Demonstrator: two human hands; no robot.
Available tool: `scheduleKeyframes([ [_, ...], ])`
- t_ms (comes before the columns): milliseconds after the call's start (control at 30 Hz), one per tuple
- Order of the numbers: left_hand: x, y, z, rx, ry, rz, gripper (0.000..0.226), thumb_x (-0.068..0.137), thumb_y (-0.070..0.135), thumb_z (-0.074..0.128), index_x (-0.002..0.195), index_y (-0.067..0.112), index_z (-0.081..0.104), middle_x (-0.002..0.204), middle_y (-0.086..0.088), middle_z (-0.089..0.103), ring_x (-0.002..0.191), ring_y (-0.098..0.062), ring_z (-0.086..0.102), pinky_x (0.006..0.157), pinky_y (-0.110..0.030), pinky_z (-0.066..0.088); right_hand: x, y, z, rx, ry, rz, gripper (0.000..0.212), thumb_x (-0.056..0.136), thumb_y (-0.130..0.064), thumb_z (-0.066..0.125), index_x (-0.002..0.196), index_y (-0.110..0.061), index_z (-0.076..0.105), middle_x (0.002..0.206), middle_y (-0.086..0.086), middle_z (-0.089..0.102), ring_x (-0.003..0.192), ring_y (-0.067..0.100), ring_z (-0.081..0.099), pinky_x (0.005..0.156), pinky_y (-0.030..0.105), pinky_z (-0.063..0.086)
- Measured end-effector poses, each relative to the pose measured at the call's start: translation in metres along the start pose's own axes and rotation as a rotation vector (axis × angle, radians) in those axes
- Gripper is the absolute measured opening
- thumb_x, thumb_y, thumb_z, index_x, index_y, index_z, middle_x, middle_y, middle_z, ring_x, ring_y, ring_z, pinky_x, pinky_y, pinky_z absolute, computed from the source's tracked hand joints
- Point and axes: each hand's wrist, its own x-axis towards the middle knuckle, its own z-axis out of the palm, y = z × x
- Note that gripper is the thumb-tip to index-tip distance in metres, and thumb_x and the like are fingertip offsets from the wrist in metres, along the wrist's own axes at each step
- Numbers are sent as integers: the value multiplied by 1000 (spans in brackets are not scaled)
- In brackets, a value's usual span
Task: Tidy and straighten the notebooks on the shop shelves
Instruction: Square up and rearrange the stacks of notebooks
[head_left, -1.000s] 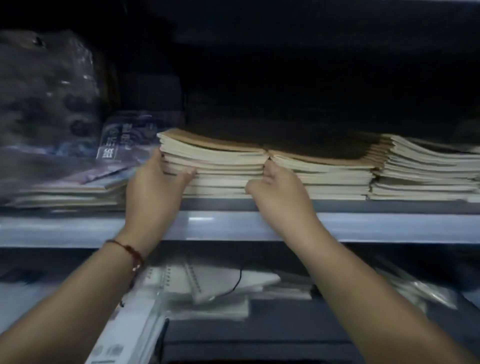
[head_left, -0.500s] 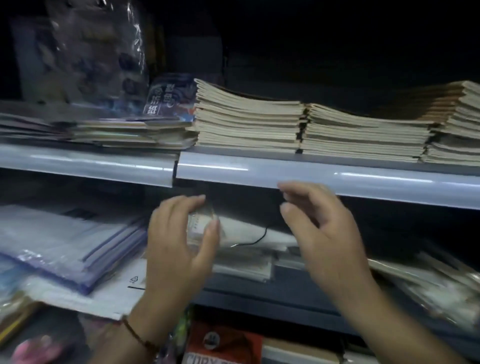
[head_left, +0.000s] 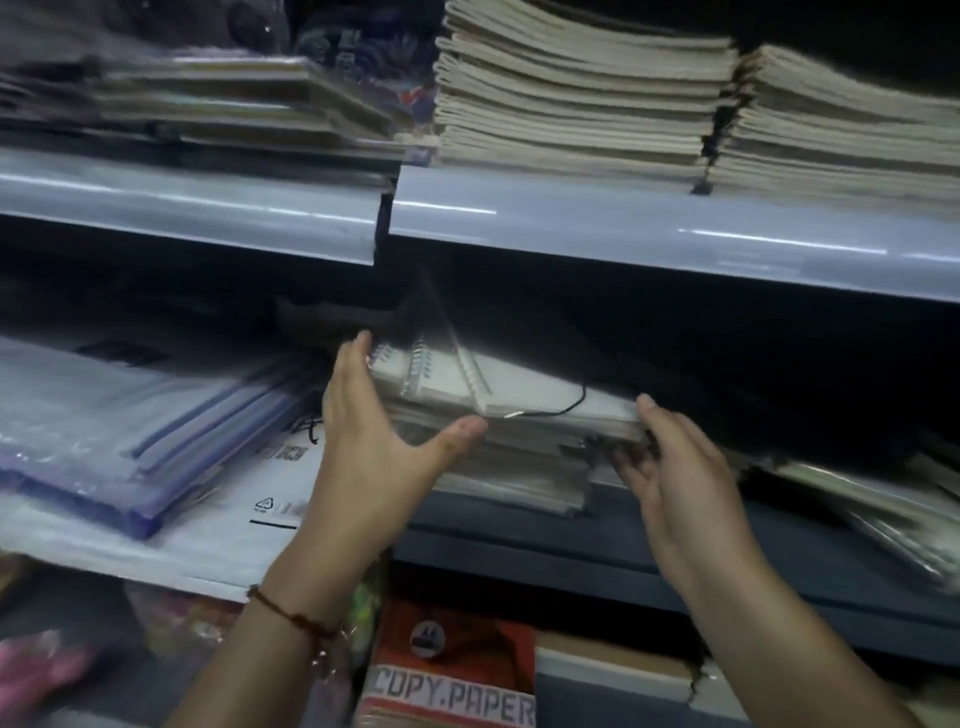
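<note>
Finding: you have left the upper shelf and dropped both hands to the shelf below within the last second. The 2 tan-covered stacks of stitched paper notebooks (head_left: 576, 98) in the upper centre of the frame, which you were squaring 1 second ago, now sit untouched above the pale grey shelf lip (head_left: 597, 223) and look reasonably aligned, though their front edges appear slightly fanned.

Current object: a loose pile of plastic-wrapped white spiral-bound notebooks (head_left: 498, 415) at mid-frame on the lower shelf. The top copies lie skewed, with 3 wire spines fanned at different angles.

Your left hand (head_left: 374, 441) presses its straight fingers against the pile's left side, thumb spread along the front edge. Your right hand (head_left: 675, 467) meets the pile's right end with fingers loosely bent; whether they pinch it or only touch it cannot be told from this view.

Assessment: the upper stacks appear finished and the spiral pile is only just begun. The slippery wrappers may slide as you square them. Blue-edged plastic folders (head_left: 156, 447) at centre left lie just beside the pile; avoid nudging them.
</note>
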Motion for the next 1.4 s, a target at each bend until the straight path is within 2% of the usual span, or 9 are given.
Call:
scheduleKeyframes([
  [167, 2, -5, 5, -73, 56, 21, 109, 61, 82, 58, 152, 41, 17, 159, 15, 19, 147, -10, 21, 119, -44, 27, -18, 12, 29, -181, -54, -39, 64, 91, -49, 65, 147, -25, 43, 140, -9, 53, 121, 7, 56, 110, 36, 42],
  [333, 10, -15, 10, -155, 179, 83, 63, 87, 67, 58, 140, 39, 40, 139, 14, 51, 130, -8, 47, 109, -45, 42, -17, 14, 35, -262, -37, -73, 63, 92, -56, 57, 146, -32, 34, 138, -12, 49, 128, 14, 49, 98, 32, 37],
  [467, 18, -20, 23, -49, 123, 145, 67, 94, 63, 47, 148, 25, 35, 146, 5, 46, 135, -13, 43, 112, -44, 38, -6, 17, 41, -201, -18, -37, 72, 96, -50, 55, 156, -32, 21, 150, -14, 35, 140, 12, 34, 99, 31, 25],
  [700, 51, -32, 50, 405, 180, 120, 68, 93, 64, 28, 106, 0, 46, 114, -24, 46, 121, -41, 38, 120, -58, 7, 19, 17, 53, -317, 40, -55, 24, 97, -46, 54, 90, -25, 46, 91, -8, 51, 79, 4, 47, 67, 26, 39],
  [867, 55, -30, 33, 155, 274, -2, 66, 92, 62, 36, 111, -1, 48, 123, -18, 44, 119, -35, 41, 102, -47, 35, 23, 21, 52, -180, 6, -47, 49, 97, -43, 55, 138, -19, 45, 122, -11, 54, 110, 8, 50, 95, 32, 34],
  [1000, 42, -34, 28, -189, 161, -191, 47, 100, 58, 36, 111, 13, 43, 100, 4, 53, 93, -10, 53, 69, -30, 39, 21, 24, 50, -38, -7, -10, 45, 99, -42, 53, 140, -23, 50, 130, -9, 55, 124, 11, 47, 109, 33, 35],
  [1133, 28, -29, 42, -216, 136, -123, 71, 96, 62, 31, 148, 13, 24, 147, -1, 41, 132, -16, 42, 108, -35, 33, 11, 25, 51, -68, -14, -62, 12, 101, -38, 52, 100, -29, 61, 98, -12, 61, 97, -5, 60, 90, 25, 47],
  [1167, 26, -28, 46, -207, 127, -107, 80, 92, 66, 29, 151, 12, 17, 153, -3, 33, 137, -18, 36, 111, -34, 30, 8, 26, 52, -105, -26, -89, 20, 101, -39, 52, 101, -21, 60, 112, -5, 54, 101, -12, 47, 100, 26, 26],
  [1400, 36, -35, 45, -174, 127, -71, 87, 94, 64, 26, 157, 16, -9, 164, 1, 5, 148, -6, 9, 112, -22, 15, 15, 19, 47, -346, 38, -164, 34, 103, -46, 43, 82, -21, 52, 79, -3, 52, 72, 11, 51, 69, 27, 43],
])
